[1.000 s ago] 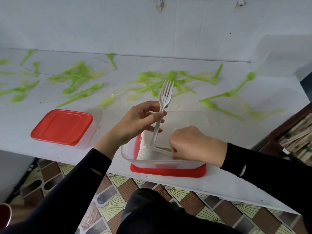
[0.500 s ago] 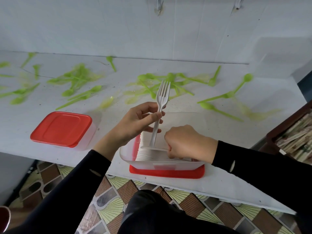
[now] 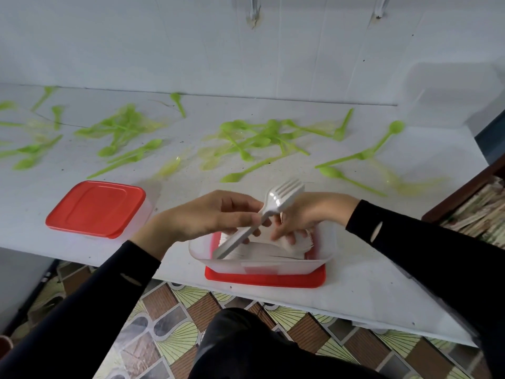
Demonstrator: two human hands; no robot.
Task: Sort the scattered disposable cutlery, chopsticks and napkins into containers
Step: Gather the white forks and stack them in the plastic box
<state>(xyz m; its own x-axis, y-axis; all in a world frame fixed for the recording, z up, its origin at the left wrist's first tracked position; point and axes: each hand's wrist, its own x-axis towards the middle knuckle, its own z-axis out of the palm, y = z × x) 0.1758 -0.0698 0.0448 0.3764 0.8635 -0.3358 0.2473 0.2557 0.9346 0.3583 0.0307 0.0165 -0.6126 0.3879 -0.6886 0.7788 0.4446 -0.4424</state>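
1. Head view: left hand point(image 3: 202, 217) pinches a glossy white plastic fork point(image 3: 282, 196) at its neck; the fork is tilted, tines up, handle tip inside the translucent, round-cornered container point(image 3: 259, 266).
2. Right hand point(image 3: 308, 214) bends its fingers onto stacked white cutlery point(image 3: 262, 248) inside; I cannot tell whether it grips.
3. Container sits on a flat red lid point(image 3: 265, 280) on the white counter point(image 3: 360, 291).
4. Thin green spoons point(image 3: 246, 138) lie scattered behind.

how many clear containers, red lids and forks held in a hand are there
clear containers: 2
red lids: 2
white fork gripped by the left hand: 1
total: 5
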